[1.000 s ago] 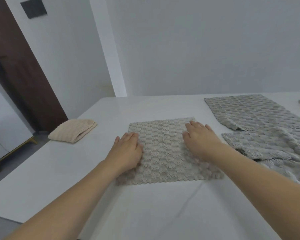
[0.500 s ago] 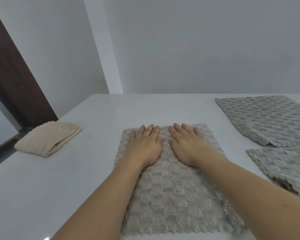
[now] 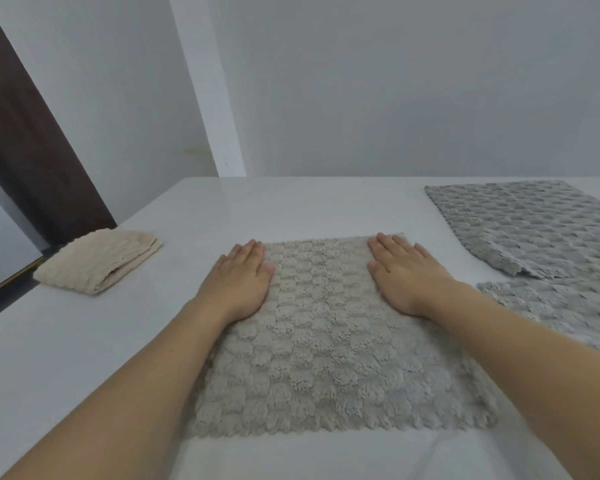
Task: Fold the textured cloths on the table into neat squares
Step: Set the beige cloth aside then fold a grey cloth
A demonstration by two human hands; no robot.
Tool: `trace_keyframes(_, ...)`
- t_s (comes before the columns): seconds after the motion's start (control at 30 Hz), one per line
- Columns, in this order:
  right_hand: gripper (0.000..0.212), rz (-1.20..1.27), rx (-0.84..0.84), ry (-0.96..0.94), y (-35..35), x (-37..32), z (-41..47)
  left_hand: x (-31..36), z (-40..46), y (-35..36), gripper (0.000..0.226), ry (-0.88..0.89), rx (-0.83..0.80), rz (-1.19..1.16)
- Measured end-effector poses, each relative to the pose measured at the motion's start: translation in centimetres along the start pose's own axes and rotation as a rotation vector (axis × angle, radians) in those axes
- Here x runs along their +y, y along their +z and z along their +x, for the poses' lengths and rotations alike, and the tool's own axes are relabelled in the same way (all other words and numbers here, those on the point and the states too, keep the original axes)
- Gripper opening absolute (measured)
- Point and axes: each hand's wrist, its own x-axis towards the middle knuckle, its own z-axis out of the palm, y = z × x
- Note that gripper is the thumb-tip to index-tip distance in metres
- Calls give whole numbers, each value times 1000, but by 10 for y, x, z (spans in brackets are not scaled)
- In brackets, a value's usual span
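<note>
Hands (image 3: pixel 238 282) (image 3: pixel 404 271) flat — pressing cloth (image 3: pixel 326 341).

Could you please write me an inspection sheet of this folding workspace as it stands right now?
Surface: white table, smooth, glossy.
Job's things: beige textured cloth spread flat in front; cream folded cloth at far left; two grey cloths, far one flat with a turned corner, near one rumpled, at right.
Clutter: nothing seen.
Hands: left hand and right hand press flat on the beige cloth's far corners, fingers straight.
Cables: nothing seen.
Surroundings: pale wall; dark door at left.
</note>
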Motion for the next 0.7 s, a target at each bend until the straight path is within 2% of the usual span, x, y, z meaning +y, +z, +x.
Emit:
trace_keyframes(0.27,57,-5,24,16,4,3,5,0,3,4,59,-12,28,-12)
trace_keyframes(0.4,58,-70,-57,50,-5,-5,-2,6,0,-7,60,-32,-29,25)
trace_keyframes(0.47,58,-69,-13,51,-16,-16,-8,14,-6,-19,59,-43,35,96)
trace_keyframes(0.57,56,46,135,-50,-19,-39,-23,40,-31,-21,56,81,174,-17)
trace_keyframes(0.63,56,38,109,-118,-4,-50,-32,57,-50,-4,57,165,131,-56)
trace_keyframes(0.7,57,15,47,-108,12,-52,-35,61,-56,10,58,163,42,-6)
